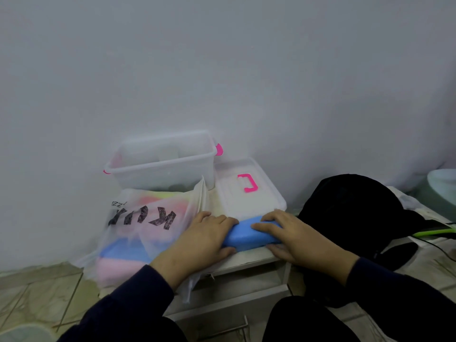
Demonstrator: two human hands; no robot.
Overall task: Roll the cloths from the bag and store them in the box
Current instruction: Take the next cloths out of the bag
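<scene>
A rolled blue cloth [249, 234] lies on the white tabletop [251, 256] in front of me. My left hand [204, 239] grips its left end, fingers on top and thumb underneath. At the roll's right end, my right hand [287, 233] curls around it the same way. To the left sits a translucent bag [138, 233] with dark lettering, holding pink, blue and yellow cloths. The clear plastic box [162, 164] with pink latches stands open at the back against the wall; what lies inside is blurred.
The box's lid [249, 191] with a pink handle lies flat right of the box. A black bag [352, 215] sits at the table's right side. A green stick [434, 232] and dark cable lie further right. Tiled floor [42, 294] spreads below left.
</scene>
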